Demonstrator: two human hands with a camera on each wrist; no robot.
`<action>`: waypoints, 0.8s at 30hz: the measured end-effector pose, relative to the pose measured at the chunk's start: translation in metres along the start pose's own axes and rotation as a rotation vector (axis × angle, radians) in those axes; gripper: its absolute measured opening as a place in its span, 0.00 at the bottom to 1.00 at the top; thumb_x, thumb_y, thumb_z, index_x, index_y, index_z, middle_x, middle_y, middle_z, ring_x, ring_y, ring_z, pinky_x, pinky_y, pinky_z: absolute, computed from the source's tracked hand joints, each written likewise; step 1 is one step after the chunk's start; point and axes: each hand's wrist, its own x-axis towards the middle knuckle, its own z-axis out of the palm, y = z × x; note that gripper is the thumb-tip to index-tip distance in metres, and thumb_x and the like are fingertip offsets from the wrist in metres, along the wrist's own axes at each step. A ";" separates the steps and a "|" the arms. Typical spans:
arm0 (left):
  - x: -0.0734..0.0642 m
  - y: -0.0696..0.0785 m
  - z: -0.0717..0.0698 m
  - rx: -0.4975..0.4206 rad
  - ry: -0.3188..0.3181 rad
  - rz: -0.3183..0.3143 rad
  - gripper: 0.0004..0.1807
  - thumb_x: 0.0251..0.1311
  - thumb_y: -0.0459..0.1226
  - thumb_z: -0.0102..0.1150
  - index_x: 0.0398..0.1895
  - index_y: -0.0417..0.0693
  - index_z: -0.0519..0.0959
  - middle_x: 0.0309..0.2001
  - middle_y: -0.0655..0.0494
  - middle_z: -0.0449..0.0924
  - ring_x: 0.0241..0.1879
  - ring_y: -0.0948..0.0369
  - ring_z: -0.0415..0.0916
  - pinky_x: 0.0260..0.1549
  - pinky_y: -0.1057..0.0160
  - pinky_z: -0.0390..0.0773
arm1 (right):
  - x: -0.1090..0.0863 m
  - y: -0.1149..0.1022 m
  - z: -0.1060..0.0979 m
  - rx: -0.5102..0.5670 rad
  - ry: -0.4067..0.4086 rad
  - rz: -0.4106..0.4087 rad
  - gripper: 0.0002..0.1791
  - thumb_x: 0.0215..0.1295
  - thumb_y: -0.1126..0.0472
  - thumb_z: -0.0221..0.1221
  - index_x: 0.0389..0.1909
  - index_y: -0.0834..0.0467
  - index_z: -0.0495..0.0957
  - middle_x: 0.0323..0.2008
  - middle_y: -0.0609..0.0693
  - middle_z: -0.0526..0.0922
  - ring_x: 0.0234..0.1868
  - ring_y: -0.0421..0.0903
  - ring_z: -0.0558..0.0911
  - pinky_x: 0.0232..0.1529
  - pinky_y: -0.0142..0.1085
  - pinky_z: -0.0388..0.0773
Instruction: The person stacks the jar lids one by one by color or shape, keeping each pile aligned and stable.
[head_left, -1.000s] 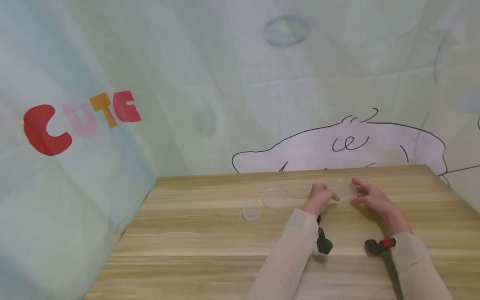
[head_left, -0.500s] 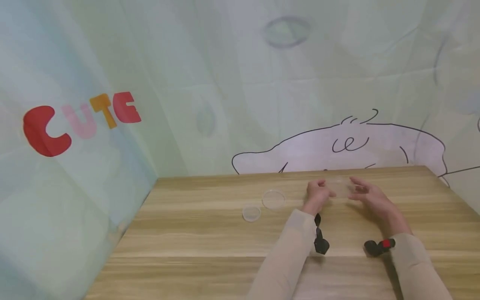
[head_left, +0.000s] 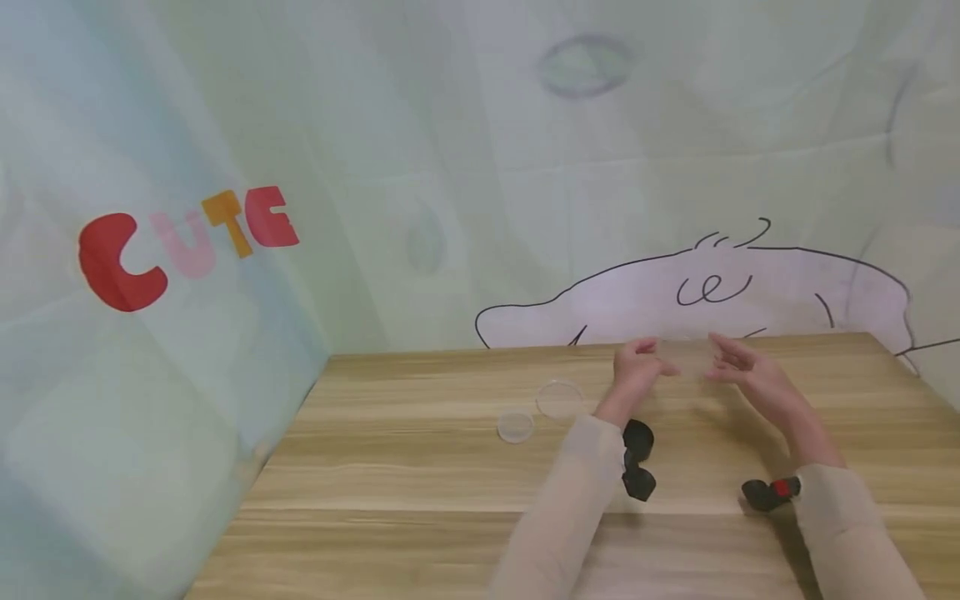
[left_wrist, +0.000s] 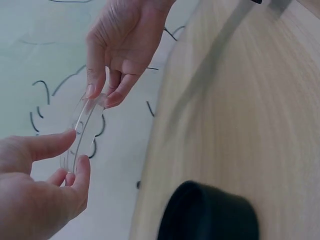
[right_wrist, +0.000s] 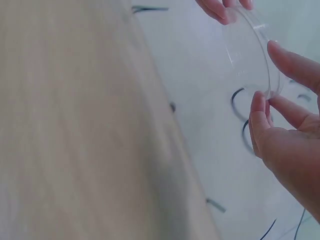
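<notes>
Both hands hold a clear, round petri dish [head_left: 686, 358] up over the far part of the table. In the left wrist view the dish [left_wrist: 80, 132] is tilted nearly on edge. My left hand [head_left: 637, 373] pinches one side of it, thumb on one face and fingertips at the rim. The opposite side is pinched by my right hand [head_left: 753, 377]; the right wrist view shows that thumb and the fingertips on the rim of the dish [right_wrist: 252, 55]. To the left lie two more clear round pieces, a larger disc [head_left: 559, 399] and a smaller disc [head_left: 515, 427].
The wooden table [head_left: 405, 475] ends at a printed curtain [head_left: 420, 208] that hangs behind it and along the left. A black wrist camera [head_left: 638, 460] sits at the left cuff, another black camera [head_left: 765, 494] at the right one.
Both hands have lifted the petri dish up from near the tabletop, and it now stands more upright. The two discs have stayed put; the head view has turned slightly left.
</notes>
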 end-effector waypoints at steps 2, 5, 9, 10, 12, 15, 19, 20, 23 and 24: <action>-0.003 0.005 -0.008 -0.024 -0.011 0.018 0.25 0.42 0.20 0.68 0.48 0.41 0.81 0.44 0.55 0.81 0.36 0.63 0.76 0.48 0.58 0.80 | 0.000 -0.007 0.002 0.016 0.003 -0.018 0.47 0.67 0.48 0.59 0.77 0.55 0.42 0.76 0.67 0.43 0.73 0.70 0.52 0.69 0.67 0.47; -0.008 0.013 -0.020 -0.065 -0.046 0.060 0.26 0.43 0.19 0.68 0.50 0.40 0.80 0.43 0.54 0.80 0.33 0.64 0.76 0.47 0.59 0.81 | -0.002 -0.020 0.007 0.030 0.014 -0.045 0.47 0.67 0.49 0.59 0.78 0.53 0.43 0.77 0.66 0.44 0.73 0.70 0.53 0.68 0.69 0.48; -0.017 0.022 -0.040 -0.080 -0.086 0.106 0.25 0.46 0.21 0.69 0.51 0.42 0.79 0.42 0.43 0.84 0.32 0.65 0.78 0.45 0.62 0.82 | -0.008 -0.040 0.015 0.047 0.021 -0.076 0.45 0.67 0.51 0.60 0.77 0.53 0.45 0.76 0.66 0.49 0.72 0.69 0.56 0.66 0.70 0.51; -0.020 0.024 -0.047 -0.073 -0.090 0.115 0.25 0.47 0.22 0.69 0.51 0.42 0.78 0.40 0.41 0.85 0.31 0.66 0.78 0.44 0.63 0.82 | -0.009 -0.045 0.018 0.053 0.014 -0.092 0.45 0.67 0.51 0.60 0.77 0.54 0.46 0.76 0.66 0.50 0.72 0.69 0.57 0.66 0.70 0.52; -0.026 0.026 -0.059 -0.068 -0.101 0.133 0.25 0.47 0.24 0.70 0.51 0.43 0.78 0.36 0.43 0.85 0.30 0.67 0.78 0.42 0.66 0.81 | -0.011 -0.054 0.024 0.063 -0.004 -0.122 0.43 0.67 0.53 0.60 0.77 0.56 0.48 0.75 0.66 0.52 0.71 0.68 0.59 0.67 0.67 0.54; -0.037 0.026 -0.077 -0.069 -0.116 0.157 0.26 0.48 0.27 0.70 0.54 0.43 0.76 0.29 0.52 0.83 0.29 0.69 0.77 0.40 0.69 0.80 | -0.016 -0.065 0.033 0.050 -0.026 -0.173 0.42 0.67 0.55 0.60 0.75 0.59 0.50 0.74 0.65 0.56 0.71 0.67 0.62 0.68 0.61 0.60; -0.050 0.024 -0.100 -0.110 -0.126 0.163 0.28 0.50 0.26 0.69 0.56 0.40 0.74 0.27 0.59 0.79 0.29 0.70 0.76 0.41 0.69 0.80 | -0.019 -0.076 0.049 0.046 -0.067 -0.209 0.41 0.66 0.56 0.61 0.75 0.59 0.51 0.73 0.63 0.60 0.71 0.63 0.63 0.67 0.53 0.65; -0.053 0.023 -0.106 -0.116 -0.129 0.162 0.27 0.50 0.26 0.69 0.57 0.40 0.74 0.27 0.60 0.79 0.30 0.70 0.77 0.41 0.68 0.80 | -0.020 -0.078 0.053 0.053 -0.083 -0.214 0.42 0.66 0.56 0.61 0.75 0.58 0.51 0.73 0.63 0.60 0.72 0.63 0.62 0.67 0.52 0.65; -0.058 0.023 -0.120 -0.138 -0.131 0.147 0.27 0.50 0.25 0.68 0.56 0.41 0.74 0.28 0.59 0.79 0.31 0.70 0.77 0.43 0.67 0.80 | -0.021 -0.083 0.063 0.074 -0.137 -0.220 0.42 0.66 0.58 0.61 0.76 0.58 0.50 0.73 0.63 0.60 0.72 0.64 0.61 0.67 0.53 0.64; -0.060 0.022 -0.124 -0.137 -0.136 0.148 0.27 0.51 0.25 0.68 0.56 0.41 0.74 0.29 0.58 0.79 0.31 0.69 0.77 0.44 0.67 0.80 | -0.022 -0.085 0.065 0.075 -0.150 -0.221 0.42 0.66 0.58 0.61 0.76 0.58 0.50 0.73 0.64 0.60 0.72 0.65 0.61 0.67 0.53 0.64</action>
